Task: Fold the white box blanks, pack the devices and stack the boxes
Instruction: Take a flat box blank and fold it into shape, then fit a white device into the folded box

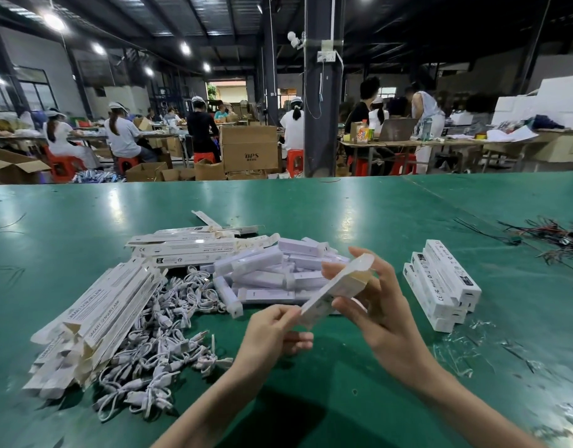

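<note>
Both hands hold one long white box (335,291) tilted above the green table (343,205). My right hand (375,305) grips its upper part, with fingers curled round the open far end. My left hand (272,328) pinches its near end. Flat white box blanks (94,315) lie heaped at the left, with more blanks (185,245) behind them. A pile of white devices (272,273) sits in the middle. Coiled white cables (162,337) spread in front of the blanks. At the right stands a stack of closed white boxes (440,282).
Scraps of clear plastic film (456,350) lie right of my right hand. A tangle of dark and red wires (550,237) lies at the far right. Beyond the table's far edge are several seated workers, red stools and a brown carton (249,151).
</note>
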The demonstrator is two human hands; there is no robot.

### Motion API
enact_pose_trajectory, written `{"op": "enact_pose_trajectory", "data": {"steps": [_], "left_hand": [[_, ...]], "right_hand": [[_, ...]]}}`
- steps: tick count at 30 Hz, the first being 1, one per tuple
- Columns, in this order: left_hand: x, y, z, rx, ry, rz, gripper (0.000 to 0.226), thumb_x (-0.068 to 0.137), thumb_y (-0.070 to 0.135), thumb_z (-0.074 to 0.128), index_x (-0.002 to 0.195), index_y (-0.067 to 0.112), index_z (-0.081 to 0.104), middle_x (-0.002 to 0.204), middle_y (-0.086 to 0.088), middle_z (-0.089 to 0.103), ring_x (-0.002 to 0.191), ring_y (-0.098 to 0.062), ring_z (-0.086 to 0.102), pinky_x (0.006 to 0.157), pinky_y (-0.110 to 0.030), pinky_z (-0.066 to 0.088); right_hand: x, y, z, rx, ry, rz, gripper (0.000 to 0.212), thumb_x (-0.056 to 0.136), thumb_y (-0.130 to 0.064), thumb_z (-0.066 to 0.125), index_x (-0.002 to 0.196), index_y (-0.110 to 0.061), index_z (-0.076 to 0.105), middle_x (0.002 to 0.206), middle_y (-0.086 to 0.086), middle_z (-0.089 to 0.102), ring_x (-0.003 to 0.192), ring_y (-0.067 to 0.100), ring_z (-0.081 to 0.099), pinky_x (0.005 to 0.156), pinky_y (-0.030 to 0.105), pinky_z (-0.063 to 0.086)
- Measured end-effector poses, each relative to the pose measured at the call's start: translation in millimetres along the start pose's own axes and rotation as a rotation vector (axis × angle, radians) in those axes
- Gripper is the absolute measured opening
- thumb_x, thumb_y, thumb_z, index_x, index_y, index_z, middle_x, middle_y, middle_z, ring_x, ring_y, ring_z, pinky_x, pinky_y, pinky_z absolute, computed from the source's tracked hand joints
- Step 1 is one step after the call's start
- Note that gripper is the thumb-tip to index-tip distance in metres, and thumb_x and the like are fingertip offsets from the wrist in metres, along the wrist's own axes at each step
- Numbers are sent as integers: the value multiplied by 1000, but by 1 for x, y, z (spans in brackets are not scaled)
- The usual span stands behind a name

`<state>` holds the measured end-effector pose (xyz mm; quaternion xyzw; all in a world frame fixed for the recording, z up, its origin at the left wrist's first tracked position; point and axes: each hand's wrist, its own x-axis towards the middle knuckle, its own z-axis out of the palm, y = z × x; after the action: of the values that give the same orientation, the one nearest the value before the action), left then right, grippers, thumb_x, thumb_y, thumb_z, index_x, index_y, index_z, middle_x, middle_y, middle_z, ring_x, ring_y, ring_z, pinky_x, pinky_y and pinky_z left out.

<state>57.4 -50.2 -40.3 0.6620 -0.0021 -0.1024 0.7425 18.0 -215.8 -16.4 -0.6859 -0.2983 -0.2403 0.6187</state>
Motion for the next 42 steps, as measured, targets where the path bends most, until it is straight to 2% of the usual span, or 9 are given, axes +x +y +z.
{"op": "enact_pose_trajectory", "data": {"steps": [4,8,10,17,24,29,36,39,42], "left_hand": [[-9,-11,2,605,110,509,30,99,27,50,127,17,55,120,-2,58,93,-3,59,75,-26,56],[-19,-4,3,615,199,1344,28,96,20,50,122,14,42,124,-9,45,100,-7,54,77,-20,49],[-23,-1,3,640,159,1508,33,95,15,53,125,18,40,129,-13,40,104,-9,53,82,-21,50],[-25,1,4,636,209,1369,26,98,29,51,121,16,49,129,-3,45,113,-5,49,77,-24,51],[-22,-2,5,393,62,1203,21,93,19,60,112,21,52,120,15,53,108,-8,59,87,-24,53],[-25,-5,6,290,9,1148,23,92,11,59,110,23,55,120,7,59,106,-18,65,87,-31,56],[-29,-7,6,199,-39,1059,16,95,15,51,110,20,52,110,1,69,99,-20,69,84,-30,55],[-16,2,-2,237,132,945,9,96,24,45,102,27,51,101,7,68,97,-12,65,83,-22,48],[20,13,-34,739,391,695,11,97,20,47,100,26,55,104,7,62,97,-8,50,90,-29,41]], "right_hand": [[-3,4,-3,-411,74,-145,47,89,-27,60,131,-33,41,111,-9,67,101,8,65,89,31,52],[-4,10,-4,-619,27,-260,47,94,-30,57,137,-28,37,115,-3,61,101,15,61,86,24,47],[-5,14,-3,-645,3,-264,49,95,-30,57,138,-30,35,115,-7,59,101,17,61,87,27,47],[-6,18,-2,-537,-45,-377,42,98,-23,55,131,-28,31,113,-6,57,96,11,60,87,20,45],[-7,23,-1,-526,-53,-330,36,89,-19,66,116,-26,43,102,-2,54,86,32,59,72,44,50],[-8,15,-4,-567,-163,-365,42,96,-21,56,133,-31,37,102,7,48,84,34,55,66,44,51],[-14,17,-5,-678,-222,-396,75,80,10,63,134,-37,41,103,3,35,85,18,45,84,16,51],[-14,20,-7,-706,-209,-388,80,75,18,64,133,-34,47,104,2,32,84,15,50,83,17,53],[-11,19,-8,-689,-182,-395,79,74,20,66,131,-31,46,103,2,32,87,10,44,79,21,56]]}}
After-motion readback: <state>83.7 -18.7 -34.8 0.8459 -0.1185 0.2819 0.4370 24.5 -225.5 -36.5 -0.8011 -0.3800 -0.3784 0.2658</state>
